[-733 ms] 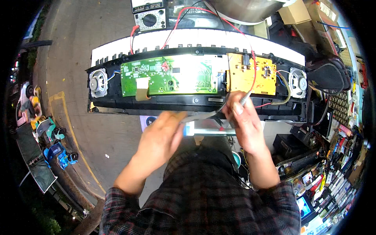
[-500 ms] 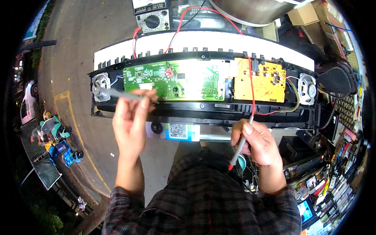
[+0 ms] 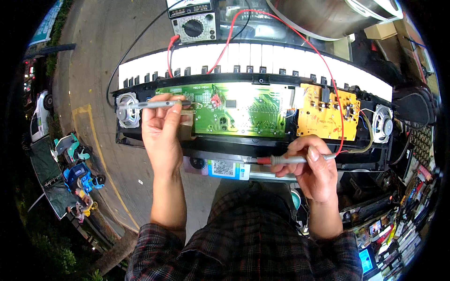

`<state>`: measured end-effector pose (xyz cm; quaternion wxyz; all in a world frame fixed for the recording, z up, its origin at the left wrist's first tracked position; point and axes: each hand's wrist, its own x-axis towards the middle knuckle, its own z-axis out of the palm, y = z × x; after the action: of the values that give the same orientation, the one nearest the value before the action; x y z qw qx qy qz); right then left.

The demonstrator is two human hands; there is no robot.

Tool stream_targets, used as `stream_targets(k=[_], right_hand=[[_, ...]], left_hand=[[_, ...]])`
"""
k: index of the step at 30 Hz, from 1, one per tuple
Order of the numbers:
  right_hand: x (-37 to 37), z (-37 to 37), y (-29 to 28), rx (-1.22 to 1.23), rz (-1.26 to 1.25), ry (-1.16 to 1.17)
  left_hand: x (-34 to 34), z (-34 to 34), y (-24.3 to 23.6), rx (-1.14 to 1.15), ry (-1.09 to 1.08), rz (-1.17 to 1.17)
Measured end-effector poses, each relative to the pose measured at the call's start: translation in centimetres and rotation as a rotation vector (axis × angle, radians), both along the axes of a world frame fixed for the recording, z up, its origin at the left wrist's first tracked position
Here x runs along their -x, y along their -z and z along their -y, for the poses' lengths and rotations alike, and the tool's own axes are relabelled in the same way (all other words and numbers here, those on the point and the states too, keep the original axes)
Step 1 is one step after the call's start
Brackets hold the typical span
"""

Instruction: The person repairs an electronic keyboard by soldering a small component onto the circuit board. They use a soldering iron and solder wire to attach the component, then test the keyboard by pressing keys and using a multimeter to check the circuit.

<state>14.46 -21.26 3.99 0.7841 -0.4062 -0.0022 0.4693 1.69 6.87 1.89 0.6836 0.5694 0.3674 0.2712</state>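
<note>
My left hand [image 3: 161, 129] pinches a grey test probe [image 3: 159, 104] with a dark tip. It is over the left part of a green circuit board [image 3: 253, 119]; whether the tip touches the board cannot be told. In my right hand [image 3: 314, 171] a second grey probe [image 3: 294, 160] lies nearly level. Its red end points left, over the front edge of an opened electronic keyboard [image 3: 220, 143]. A red lead [image 3: 335, 89] runs from this probe towards an analog multimeter [image 3: 193, 29] behind the white keys [image 3: 243, 55]. Right of the green board sits an orange circuit board [image 3: 323, 117].
Speakers [image 3: 127, 112] [image 3: 383, 123] flank the boards. A large metal pot [image 3: 314, 16] stands at the back right. Below the keyboard lies a card with a printed code [image 3: 225, 169]. Tools and small parts [image 3: 398, 248] crowd the right side. Ride-on toys [image 3: 82, 178] stand by the road.
The right probe has swung from pointing down to nearly level, its red end leftward. The left hand has risen over the green board, its probe now level. The view has shifted slightly.
</note>
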Motion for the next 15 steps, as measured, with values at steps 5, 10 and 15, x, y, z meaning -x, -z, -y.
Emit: stream_targets(k=[5,10,15], right_hand=[[-0.1,-2.0,0.4,-0.044,0.051,0.020],[-0.8,-2.7,1.0,-0.008,0.296,-0.033],[-0.7,-4.7,1.3,0.179,0.581,0.042]], left_hand=[[-0.1,-0.7,-0.2,0.163,-0.018,0.098],[1.1,-0.8,-0.1,0.092,0.009,0.148],[1.6,-1.5,1.1,0.016,0.029,0.051]])
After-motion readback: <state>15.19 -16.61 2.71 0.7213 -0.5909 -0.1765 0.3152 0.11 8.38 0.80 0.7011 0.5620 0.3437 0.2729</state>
